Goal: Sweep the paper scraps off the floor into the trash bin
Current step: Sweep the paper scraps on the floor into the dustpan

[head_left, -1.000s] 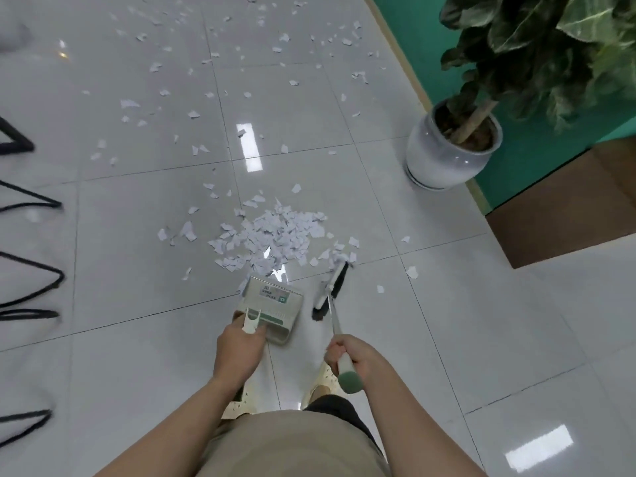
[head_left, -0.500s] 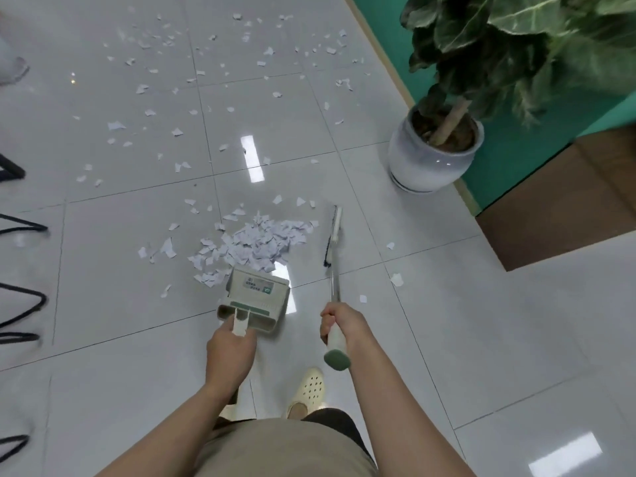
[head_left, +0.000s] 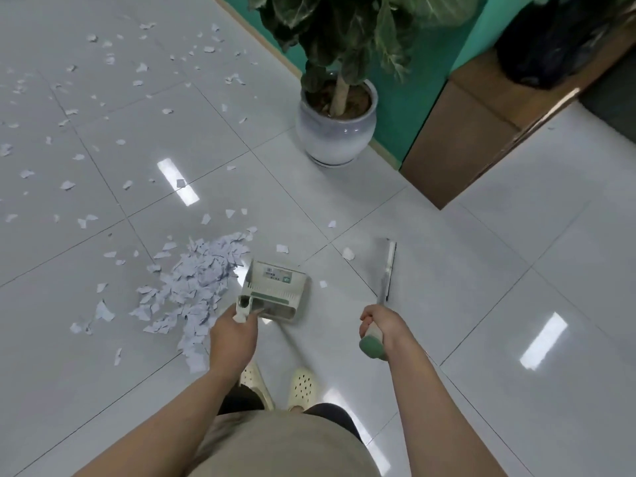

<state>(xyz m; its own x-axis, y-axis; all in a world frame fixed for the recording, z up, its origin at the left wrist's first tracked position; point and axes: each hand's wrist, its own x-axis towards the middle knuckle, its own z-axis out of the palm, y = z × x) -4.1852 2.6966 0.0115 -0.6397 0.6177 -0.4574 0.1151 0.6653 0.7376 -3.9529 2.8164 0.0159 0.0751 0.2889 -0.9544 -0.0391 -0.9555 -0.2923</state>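
A heap of white paper scraps (head_left: 196, 284) lies on the grey tiled floor, left of centre. My left hand (head_left: 235, 335) grips the handle of a white and green dustpan (head_left: 275, 287), which sits to the right of the heap. My right hand (head_left: 382, 327) holds the green-ended handle of a small broom (head_left: 387, 270), whose head points away from me, well right of the dustpan and off the heap. Several loose scraps (head_left: 137, 70) are scattered across the far floor. A few scraps (head_left: 347, 253) lie between dustpan and broom. No trash bin is visible.
A potted plant in a white pot (head_left: 335, 132) stands ahead by the green wall (head_left: 402, 108). A brown wooden cabinet (head_left: 481, 132) juts out at right with a dark bag (head_left: 550, 39) on top. My feet in pale clogs (head_left: 303, 383) are below the dustpan.
The view has swung to the right. The broom has left the pile and moved out to the right, and the dustpan now sits to the right of the heap instead of in front of it.
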